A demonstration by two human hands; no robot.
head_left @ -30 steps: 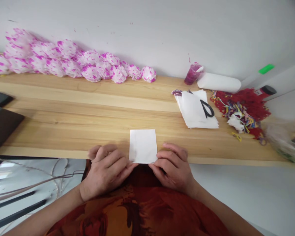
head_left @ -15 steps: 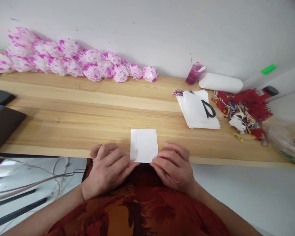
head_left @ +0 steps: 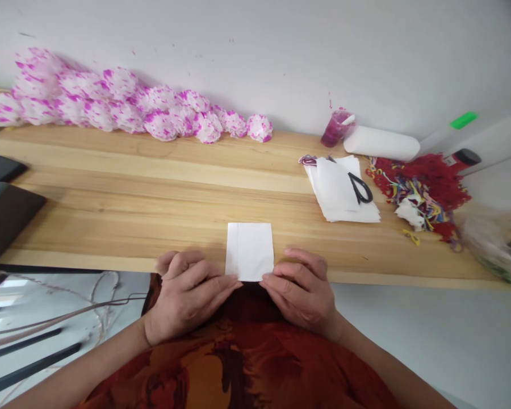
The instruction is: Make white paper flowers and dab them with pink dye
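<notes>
A nearly square piece of white paper (head_left: pixel 250 250) lies at the front edge of the wooden table (head_left: pixel 174 204), with a faint crease line near its left side. My left hand (head_left: pixel 193 295) pinches its near left corner between thumb and index finger. At the near right corner, my right hand (head_left: pixel 302 289) pinches the paper the same way. The other fingers of both hands are loosely curled. Off to the right rests a stack of white paper sheets (head_left: pixel 336 193), with black-handled scissors (head_left: pixel 361 190) partly tucked among them.
White-and-magenta paper pompoms (head_left: pixel 162 122) line the wall at the back left. At the back right stand a cup of magenta liquid (head_left: pixel 334 128) and a white roll (head_left: pixel 381 142). Red and multicoloured yarn (head_left: pixel 434 182) lies beside a plastic bag (head_left: pixel 494 244). A black phone (head_left: pixel 2 167) lies far left.
My left index finger has shifted slightly onto the paper's near left corner. The paper and my right hand stay almost in place.
</notes>
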